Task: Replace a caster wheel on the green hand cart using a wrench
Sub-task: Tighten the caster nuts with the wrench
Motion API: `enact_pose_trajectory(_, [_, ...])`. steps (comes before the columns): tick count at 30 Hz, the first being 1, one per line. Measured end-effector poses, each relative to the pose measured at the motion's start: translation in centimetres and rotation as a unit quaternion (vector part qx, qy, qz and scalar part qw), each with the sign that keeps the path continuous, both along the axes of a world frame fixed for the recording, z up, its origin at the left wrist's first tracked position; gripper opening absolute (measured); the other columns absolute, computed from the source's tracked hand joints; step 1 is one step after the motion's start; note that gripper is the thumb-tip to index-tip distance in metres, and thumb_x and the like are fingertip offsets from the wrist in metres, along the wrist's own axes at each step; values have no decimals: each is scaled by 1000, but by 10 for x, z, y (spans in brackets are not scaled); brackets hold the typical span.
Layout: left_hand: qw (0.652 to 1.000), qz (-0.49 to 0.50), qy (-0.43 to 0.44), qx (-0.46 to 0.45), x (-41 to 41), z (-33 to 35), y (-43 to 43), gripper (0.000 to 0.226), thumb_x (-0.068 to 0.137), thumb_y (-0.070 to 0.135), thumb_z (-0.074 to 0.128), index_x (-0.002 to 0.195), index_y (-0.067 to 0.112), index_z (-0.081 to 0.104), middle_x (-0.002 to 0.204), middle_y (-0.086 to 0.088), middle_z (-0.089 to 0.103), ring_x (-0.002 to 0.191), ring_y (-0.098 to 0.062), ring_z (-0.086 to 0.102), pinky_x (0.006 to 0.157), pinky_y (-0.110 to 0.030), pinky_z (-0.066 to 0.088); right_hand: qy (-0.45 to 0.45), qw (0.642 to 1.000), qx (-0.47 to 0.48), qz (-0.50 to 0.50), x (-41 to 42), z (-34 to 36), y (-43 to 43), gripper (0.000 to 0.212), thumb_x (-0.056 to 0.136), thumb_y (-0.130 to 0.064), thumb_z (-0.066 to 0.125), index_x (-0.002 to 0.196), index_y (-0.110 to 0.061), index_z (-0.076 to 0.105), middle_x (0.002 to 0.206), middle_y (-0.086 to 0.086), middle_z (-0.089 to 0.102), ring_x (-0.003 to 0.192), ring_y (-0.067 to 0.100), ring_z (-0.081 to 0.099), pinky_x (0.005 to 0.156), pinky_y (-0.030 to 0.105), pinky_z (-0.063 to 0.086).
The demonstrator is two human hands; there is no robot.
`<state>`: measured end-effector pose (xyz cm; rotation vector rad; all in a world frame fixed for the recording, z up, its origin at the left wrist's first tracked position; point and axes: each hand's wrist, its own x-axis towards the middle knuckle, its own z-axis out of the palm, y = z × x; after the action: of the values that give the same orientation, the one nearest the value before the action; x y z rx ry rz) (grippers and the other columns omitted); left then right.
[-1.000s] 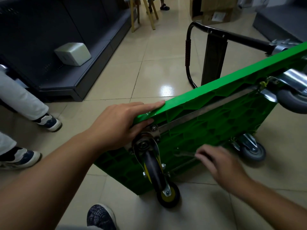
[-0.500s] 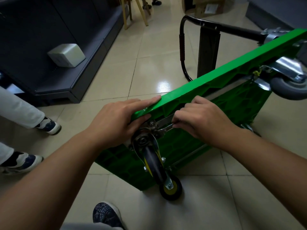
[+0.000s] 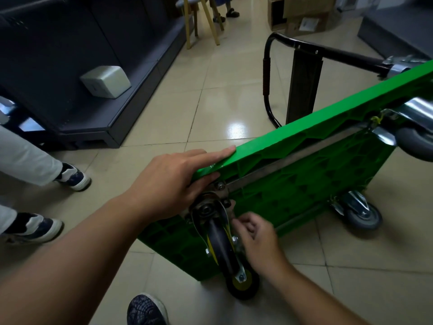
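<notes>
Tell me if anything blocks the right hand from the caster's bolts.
Nothing visible does. The right hand is beside the caster, just below its exposed bolts. The left hand rests on the cart edge above, its thumb close to the top bolt.

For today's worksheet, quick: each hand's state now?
Left hand: open, resting on the green cart edge.
Right hand: fingers curled by the caster wheel, hold unclear.
</notes>
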<state>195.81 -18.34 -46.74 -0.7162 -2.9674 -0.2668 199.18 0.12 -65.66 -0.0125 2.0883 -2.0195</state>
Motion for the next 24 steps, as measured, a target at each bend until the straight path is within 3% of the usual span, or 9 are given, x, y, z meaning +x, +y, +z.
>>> enact_pose_trajectory(2, [1000,-1,0,4,0,0,0,59,102,43,49,157,53,30,111,13,69,79,-12,62,69,-42,55,4,1000,-26,-10,8,-8,-7,19,99,-23,62,85,-37,65,81,-6,72,75,7,68,63,16,49])
enact_pose_trajectory(4, [1000,2,2,4,0,1,1,59,102,43,49,157,53,29,113,12,69,82,-13,63,71,-43,55,28,999,14,-25,9,-12,12,20,99,-25,62,86,-40,62,80,-6,68,73,9,65,63,18,49])
enact_pose_trajectory(6, [1000,1,0,1,2,1,1,58,103,43,50,156,54,29,117,11,69,88,-15,65,74,-44,55,68,990,125,20,10,-20,50,17,99,-26,62,87,-38,58,76,-4,63,68,13,60,61,22,47])
enact_pose_trajectory(8, [1000,-1,0,7,3,0,1,58,104,42,52,156,53,31,118,11,69,93,-18,67,76,-45,55,129,947,289,62,9,-21,91,12,96,-32,65,87,-35,57,72,-9,59,69,13,56,63,28,48])
enact_pose_trajectory(10, [1000,-3,6,13,1,0,1,56,104,43,53,156,53,33,121,11,69,98,-20,68,77,-45,56,211,899,378,65,-3,-4,116,11,94,-38,65,88,-30,61,77,-14,60,75,14,55,72,35,48])
enact_pose_trajectory(12, [1000,-2,8,12,-1,-1,0,56,104,44,53,155,54,33,123,11,69,99,-20,69,78,-44,56,304,859,398,102,-21,29,121,15,95,-41,61,89,-27,62,80,-14,60,75,14,56,78,36,45])
enact_pose_trajectory(15, [1000,-2,9,14,0,-1,1,56,103,44,53,155,54,34,124,12,70,99,-19,69,78,-44,56,405,795,414,180,-41,81,112,14,96,-35,62,90,-23,61,81,-10,58,69,14,52,66,30,44])
enact_pose_trajectory(18, [1000,-6,19,10,0,-1,1,56,102,47,50,155,54,33,124,11,70,99,-20,69,76,-44,56,434,773,423,189,-46,107,101,16,99,-34,57,94,-20,62,80,-6,60,61,17,55,55,32,45])
enact_pose_trajectory(24, [1000,-7,13,16,-1,-2,1,56,101,46,51,154,55,33,122,10,70,92,-18,68,75,-45,56,469,740,460,145,-52,111,81,16,99,-32,63,95,-17,65,82,0,63,60,26,50,59,36,43])
